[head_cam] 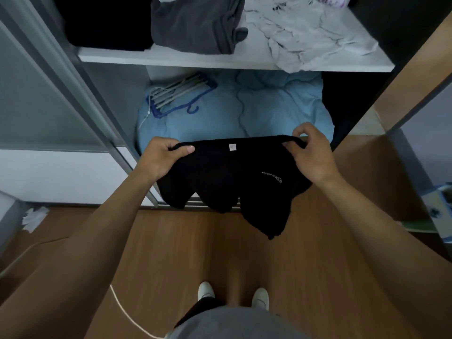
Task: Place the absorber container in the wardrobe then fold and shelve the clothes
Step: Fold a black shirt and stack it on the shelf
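Finding: I hold the black garment [220, 184] in the air before the open wardrobe, over the wooden floor [195, 253]. My left hand [166, 159] pinches its top edge at 9 o'clock, thumb on top and fingers curled beneath; my right hand [315, 157] grips the same edge at 3 o'clock, fingers curled round a rolled strip of cloth. The white label [232, 147] sits at 12 o'clock on that edge, between the hands; the lower cloth hangs in uneven points toward 6 o'clock.

Surroundings: the shelf [171, 56] lies at 12 o'clock from the garment. It carries a grey folded pile [195, 23] toward 11 o'clock and a crumpled white garment [305, 35] toward 1 o'clock. Below it lies blue bedding [256, 106] with hangers [176, 94] resting on it. I cannot identify the absorber container in this view.

Assessment: folding is in hand and not yet squared. Recommended: draw the top edge taut and level; free the rolled strip under the right fingers; let the cloth hang flat before bringing the sides in; the dangling points may bunch otherwise.
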`<state>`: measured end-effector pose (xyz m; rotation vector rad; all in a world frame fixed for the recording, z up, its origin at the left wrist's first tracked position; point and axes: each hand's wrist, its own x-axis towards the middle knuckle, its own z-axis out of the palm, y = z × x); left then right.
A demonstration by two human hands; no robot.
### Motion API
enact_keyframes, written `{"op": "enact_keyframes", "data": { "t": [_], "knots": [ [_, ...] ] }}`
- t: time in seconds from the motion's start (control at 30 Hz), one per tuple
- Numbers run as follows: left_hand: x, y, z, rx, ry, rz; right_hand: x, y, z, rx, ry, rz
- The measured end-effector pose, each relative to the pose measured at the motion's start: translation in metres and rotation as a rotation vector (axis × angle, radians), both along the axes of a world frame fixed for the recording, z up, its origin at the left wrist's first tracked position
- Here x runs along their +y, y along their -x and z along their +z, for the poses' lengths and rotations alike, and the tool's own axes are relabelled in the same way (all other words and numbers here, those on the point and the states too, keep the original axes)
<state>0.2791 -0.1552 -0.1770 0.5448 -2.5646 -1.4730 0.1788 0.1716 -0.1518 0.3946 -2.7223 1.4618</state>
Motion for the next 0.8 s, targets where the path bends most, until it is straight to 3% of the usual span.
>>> {"op": "enact_keyframes", "data": {
  "t": [0.1,0.2,0.33,0.53,0.67,0.8],
  "knots": [
    [0.016,0.000,-0.007,-0.106,-0.016,-0.038,0.000,-0.001,-0.011,0.113,-0.254,-0.185],
    [0.041,0.001,-0.009,-0.139,-0.178,-0.030,-0.018,-0.015,-0.025,-0.004,-0.372,-0.166],
    [0.071,0.004,-0.010,-0.166,-0.423,-0.017,-0.048,-0.043,-0.041,-0.149,-0.143,-0.066],
    [0.098,0.004,-0.004,-0.226,-0.573,-0.122,-0.076,-0.072,-0.043,-0.292,0.154,0.042],
    [0.103,0.001,0.001,-0.185,-0.570,-0.097,-0.081,-0.077,-0.038,-0.338,0.246,0.082],
    [0.109,-0.003,0.004,-0.116,-0.386,-0.072,-0.082,-0.082,-0.035,-0.328,0.240,0.101]
  ]
}}
